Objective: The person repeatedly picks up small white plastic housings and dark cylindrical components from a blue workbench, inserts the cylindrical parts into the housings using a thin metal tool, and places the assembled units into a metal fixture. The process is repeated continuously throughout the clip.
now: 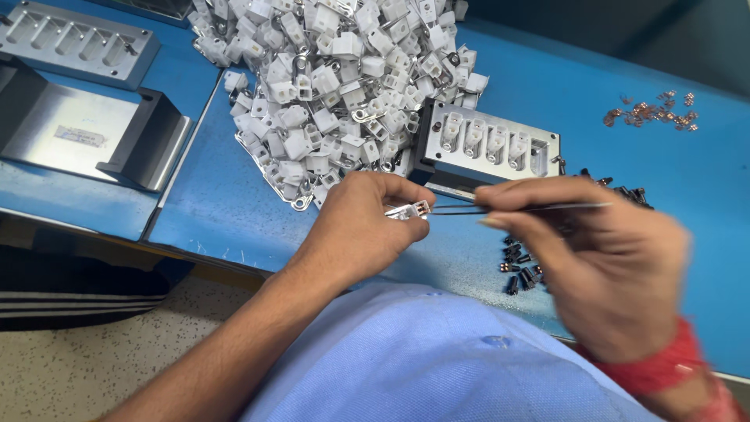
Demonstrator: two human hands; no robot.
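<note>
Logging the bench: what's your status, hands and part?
Left hand pinching white connector. Right hand holding tweezers, tips at connector. Nothing between them; fixture just behind.

White plastic connectors (336, 86), matt metal fixture (488, 144), smooth blue table (609, 156).

Blurred right hand (609, 266), tweezers (516, 208).

Light blue shirt (437, 359) with clear buttons; red wristband (660, 363) on right wrist.
</note>
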